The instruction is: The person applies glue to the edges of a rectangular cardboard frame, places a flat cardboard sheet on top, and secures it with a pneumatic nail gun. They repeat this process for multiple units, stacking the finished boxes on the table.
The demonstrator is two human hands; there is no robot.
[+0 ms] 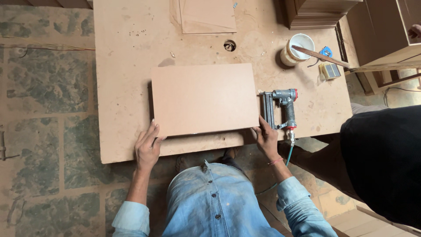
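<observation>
A brown rectangular board (204,98) lies flat in the middle of a large fibreboard worktable (127,66). My left hand (148,146) rests at the board's near left corner, fingers stretched against its edge. My right hand (265,138) touches the near right corner in the same way, fingers apart. Neither hand grips anything. Just right of my right hand lies a grey pneumatic nail gun (281,109) with a red cap and an air hose.
A white tub (298,48) with a wooden stick across it stands at the back right, beside a small blue and yellow item (330,69). Another thin board (207,16) lies at the back. A person in dark clothes (386,162) stands at the right. Stone floor lies left.
</observation>
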